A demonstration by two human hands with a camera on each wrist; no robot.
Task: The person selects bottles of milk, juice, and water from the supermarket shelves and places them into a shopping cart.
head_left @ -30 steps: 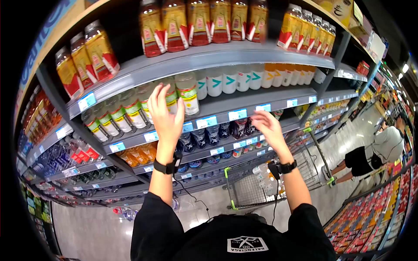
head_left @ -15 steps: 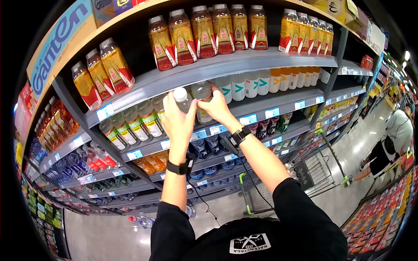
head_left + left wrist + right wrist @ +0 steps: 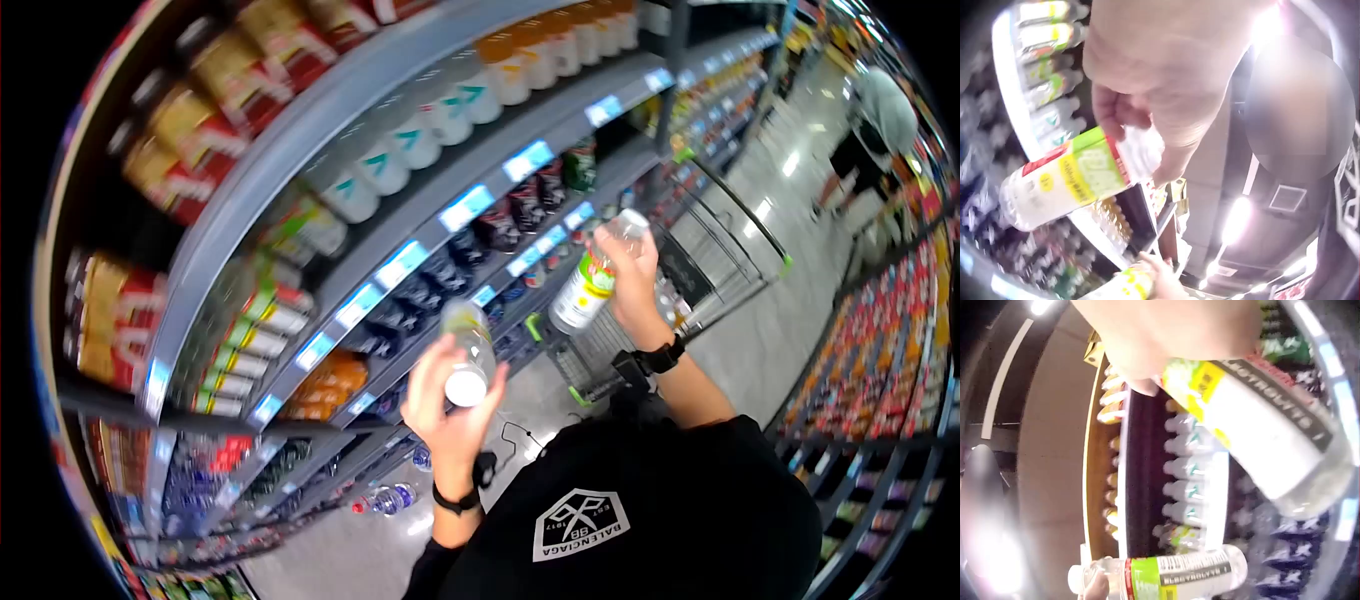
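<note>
My left hand [image 3: 450, 410] grips a clear drink bottle [image 3: 470, 340] near its white cap, out in front of the shelves. The left wrist view shows this bottle's green, yellow and white label [image 3: 1079, 172], with fingers around the neck. Further right, my right hand [image 3: 634, 285] holds a second bottle of the same kind [image 3: 582, 292] by its upper part, cap up and tilted, overlapping the cart's near end in the head view. Its label reads "ELECTROLYTE" in the right wrist view, where the left hand's bottle [image 3: 1191, 575] appears below.
A wire shopping cart [image 3: 690, 310] with bottles in it stands in the aisle at the right. Shelves of drinks with blue price tags [image 3: 400, 265] line the left. Bottles [image 3: 385, 498] lie on the floor. Another person [image 3: 880, 120] stands farther down the aisle.
Both hands reached to the shelf and took hold of a bottle each. They have drawn the bottles out and down, the right hand moving toward the cart. The head view has turned right.
</note>
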